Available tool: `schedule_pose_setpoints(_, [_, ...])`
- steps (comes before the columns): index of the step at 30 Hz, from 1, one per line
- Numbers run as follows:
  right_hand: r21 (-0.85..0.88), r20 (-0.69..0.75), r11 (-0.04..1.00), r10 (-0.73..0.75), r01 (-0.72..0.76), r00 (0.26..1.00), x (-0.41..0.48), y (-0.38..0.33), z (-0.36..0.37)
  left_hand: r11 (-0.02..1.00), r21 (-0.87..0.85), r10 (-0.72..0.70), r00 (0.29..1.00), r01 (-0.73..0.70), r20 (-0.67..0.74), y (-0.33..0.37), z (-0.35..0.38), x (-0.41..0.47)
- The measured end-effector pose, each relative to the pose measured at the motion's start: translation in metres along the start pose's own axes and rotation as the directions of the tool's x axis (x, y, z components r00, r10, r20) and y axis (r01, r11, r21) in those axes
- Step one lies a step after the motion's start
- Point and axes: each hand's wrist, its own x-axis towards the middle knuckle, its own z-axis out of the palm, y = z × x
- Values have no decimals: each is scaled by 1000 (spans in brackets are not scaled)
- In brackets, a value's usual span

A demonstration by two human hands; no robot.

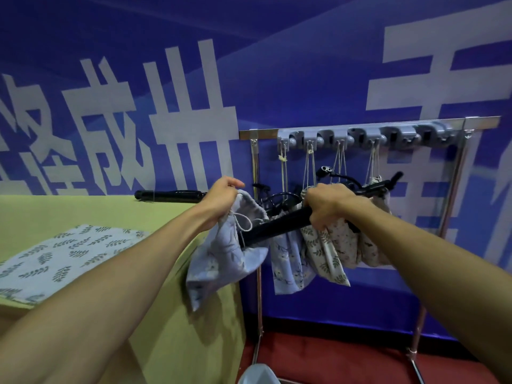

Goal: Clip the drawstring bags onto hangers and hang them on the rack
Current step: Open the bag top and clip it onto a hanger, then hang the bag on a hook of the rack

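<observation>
1. I am holding a pale blue drawstring bag (221,253) at the near right corner of the table, just left of the rack. It is hanging with its long axis roughly upright: gathered mouth up, bottom corners drooping toward the near left.
2. The bag is soft woven cloth with a faint flower print. Its pale cord (243,220) is looping loosely below the puckered mouth.
3. My left hand (221,200) is curling its fingers tightly around the rim of the bag's mouth.
4. My right hand (329,206) is wrapping fully around a black hanger (274,225). The hanger is a straight, matte bar, slanting from low near-left to high far-right. Its lower end is touching the bag's front.
5. Just right of it, more bags are dangling by their cords: a blue floral bag (291,264), a cream leaf-print bag (324,253) and a beige bag (368,245).
6. They are hanging from a grey plastic hook strip (360,137) on the shiny metal rack (256,162).
7. On the left, the table (83,214) is wearing a yellow-green cover. A flat leaf-print cloth (63,256) is lying on it, and another black hanger (169,195) is lying along its far edge.
8. A blue banner (304,65) with big white characters is filling the far wall, and a red floor (346,356) is showing below.
</observation>
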Motion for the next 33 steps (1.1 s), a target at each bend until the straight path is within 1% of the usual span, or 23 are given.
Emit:
schedule_pose_setpoints(2, [-40, -34, 998, -40, 39, 999, 2, -9, -8, 996, -79, -24, 999, 27, 48, 4, 10, -8])
schedule_pose_setpoints(4, [-107, -71, 990, -95, 87, 993, 4, -21, -15, 968, -244, -40, 996, 58, 78, 12, 21, -17])
schedule_pose_setpoints(6, [-206, -95, 970, -149, 127, 984, 8, -35, -18, 881, -465, -29, 992, 83, 123, 26, 30, -23])
schedule_pose_setpoints(7, [-240, -102, 960, -175, 147, 979, 10, -41, -17, 838, -540, -13, 991, 85, 135, 33, 32, -24])
schedule_pose_setpoints(9, [-278, -91, 945, -206, 174, 974, 14, -49, -14, 787, -613, 11, 992, 71, 129, 40, 34, -25])
schedule_pose_setpoints(11, [-299, -109, 941, -201, 161, 973, 16, -51, -12, 797, -602, 4, 996, 52, 91, 34, 33, -24])
schedule_pose_setpoints(12, [-300, -146, 942, -201, 151, 969, 15, -51, -13, 815, -578, -9, 998, 46, 67, 28, 33, -26])
schedule_pose_setpoints(15, [-249, -229, 960, -188, 129, 955, 10, -50, -23, 869, -495, -24, 1000, 24, 7, 9, 40, -32])
schedule_pose_setpoints(19, [-244, -231, 952, -241, 184, 942, 6, -54, -39, 907, -420, 13, 999, -33, -49, -5, 50, -25])
schedule_pose_setpoints(21, [-272, -243, 935, -295, 227, 924, 9, -56, -41, 938, -340, 50, 998, -61, -42, -6, 48, -22])
schedule_pose_setpoints(23, [-318, -249, 912, -344, 259, 905, 13, -58, -43, 957, -276, 103, 994, -91, 32, -8, 43, -22])
schedule_pose_setpoints(26, [-392, -226, 869, -410, 303, 884, 19, -63, -48, 964, -260, 101, 979, -53, 176, -15, 36, -25])
schedule_pose_setpoints(28, [-406, -228, 853, -442, 327, 868, 21, -66, -49, 948, -317, 93, 965, -11, 244, -21, 30, -27])
schedule_pose_setpoints(29, [-415, -246, 848, -454, 331, 856, 22, -67, -48, 928, -372, 82, 960, 24, 267, -22, 27, -30])
schedule_pose_setpoints(31, [-424, -311, 843, -480, 332, 821, 25, -68, -40, 869, -482, 54, 948, 110, 312, -28, 24, -31])
schedule_pose_setpoints(33, [-383, -382, 852, -499, 358, 778, 28, -67, -28, 829, -536, 67, 924, 158, 376, -35, 26, -31])
